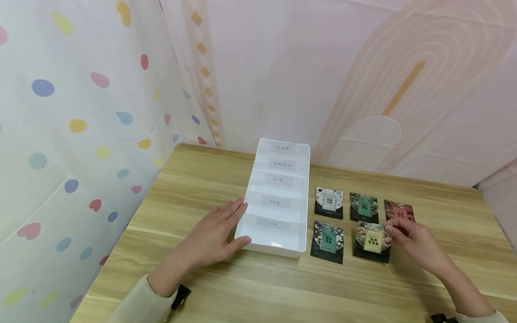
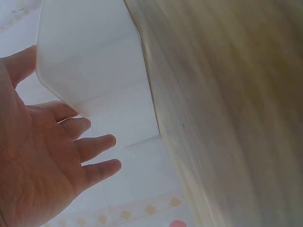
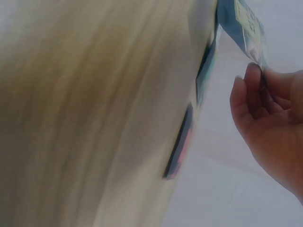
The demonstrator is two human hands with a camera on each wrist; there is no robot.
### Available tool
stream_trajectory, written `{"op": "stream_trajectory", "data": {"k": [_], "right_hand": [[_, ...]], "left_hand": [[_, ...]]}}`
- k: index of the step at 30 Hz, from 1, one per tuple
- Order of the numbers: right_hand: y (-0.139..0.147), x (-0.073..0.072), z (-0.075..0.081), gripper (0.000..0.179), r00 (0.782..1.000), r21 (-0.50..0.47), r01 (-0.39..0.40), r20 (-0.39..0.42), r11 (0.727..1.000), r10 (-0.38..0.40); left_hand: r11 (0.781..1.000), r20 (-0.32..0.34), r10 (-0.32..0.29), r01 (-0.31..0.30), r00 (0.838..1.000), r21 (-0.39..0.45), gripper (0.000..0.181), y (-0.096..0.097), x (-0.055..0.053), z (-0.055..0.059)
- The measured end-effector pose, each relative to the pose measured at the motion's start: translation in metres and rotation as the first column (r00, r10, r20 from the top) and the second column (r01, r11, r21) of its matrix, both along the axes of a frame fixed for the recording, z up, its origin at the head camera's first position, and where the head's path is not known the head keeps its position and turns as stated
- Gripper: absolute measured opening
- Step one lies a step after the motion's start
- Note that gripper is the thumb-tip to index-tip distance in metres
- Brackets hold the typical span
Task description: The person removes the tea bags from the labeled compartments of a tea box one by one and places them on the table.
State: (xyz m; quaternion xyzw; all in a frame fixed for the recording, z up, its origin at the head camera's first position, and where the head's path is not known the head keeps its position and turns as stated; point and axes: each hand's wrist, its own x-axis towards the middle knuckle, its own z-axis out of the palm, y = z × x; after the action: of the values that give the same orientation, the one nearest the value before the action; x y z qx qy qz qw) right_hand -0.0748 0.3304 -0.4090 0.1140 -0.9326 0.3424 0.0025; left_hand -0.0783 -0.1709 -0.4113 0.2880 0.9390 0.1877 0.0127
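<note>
My right hand (image 1: 416,242) pinches the upper right corner of a tea sachet with a yellow label (image 1: 372,242). In the right wrist view that sachet (image 3: 244,28) is tilted, its held corner raised above the table. My left hand (image 1: 212,233) rests against the left side of a white compartment box (image 1: 303,254), thumb at the near corner, fingers straight along the rim. The left wrist view shows the same hand (image 2: 52,146) with spread fingers touching the box wall (image 2: 104,71). Labels with Chinese characters mark the box's several compartments, and no sachets show in them.
Other sachets lie flat right of the box: a white-labelled one (image 1: 329,203), a green one (image 1: 364,207), a red one (image 1: 399,211) partly behind my right hand, and a teal one (image 1: 327,242). Patterned cloth (image 1: 274,80) hangs behind the wooden table (image 1: 258,291).
</note>
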Motion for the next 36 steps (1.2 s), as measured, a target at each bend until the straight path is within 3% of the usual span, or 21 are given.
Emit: {"op": "stream_trajectory", "data": {"k": [9, 19, 27, 36], "right_hand": [[0.004, -0.004, -0.009, 0.013, 0.981, -0.054, -0.028, 0.189, 0.998, 0.038], [0.004, -0.009, -0.022, 0.016, 0.982, 0.065, -0.02, 0.189, 0.998, 0.007], [0.004, -0.01, -0.025, 0.012, 0.977, 0.075, -0.02, 0.212, 0.997, 0.003], [0.005, -0.011, -0.027, 0.011, 0.987, 0.104, -0.024, 0.161, 0.994, 0.007]], "left_hand": [[1.0, 0.0, 0.0, 0.0, 1.0, 0.006, 0.084, 0.0, 0.0, -0.001], [1.0, 0.001, 0.002, -0.002, 1.0, -0.002, 0.084, -0.001, 0.0, -0.002], [1.0, 0.016, 0.004, -0.004, 1.0, 0.001, 0.085, 0.0, 0.001, 0.001], [1.0, 0.019, 0.005, -0.004, 1.0, -0.006, 0.085, 0.0, 0.0, 0.001]]}}
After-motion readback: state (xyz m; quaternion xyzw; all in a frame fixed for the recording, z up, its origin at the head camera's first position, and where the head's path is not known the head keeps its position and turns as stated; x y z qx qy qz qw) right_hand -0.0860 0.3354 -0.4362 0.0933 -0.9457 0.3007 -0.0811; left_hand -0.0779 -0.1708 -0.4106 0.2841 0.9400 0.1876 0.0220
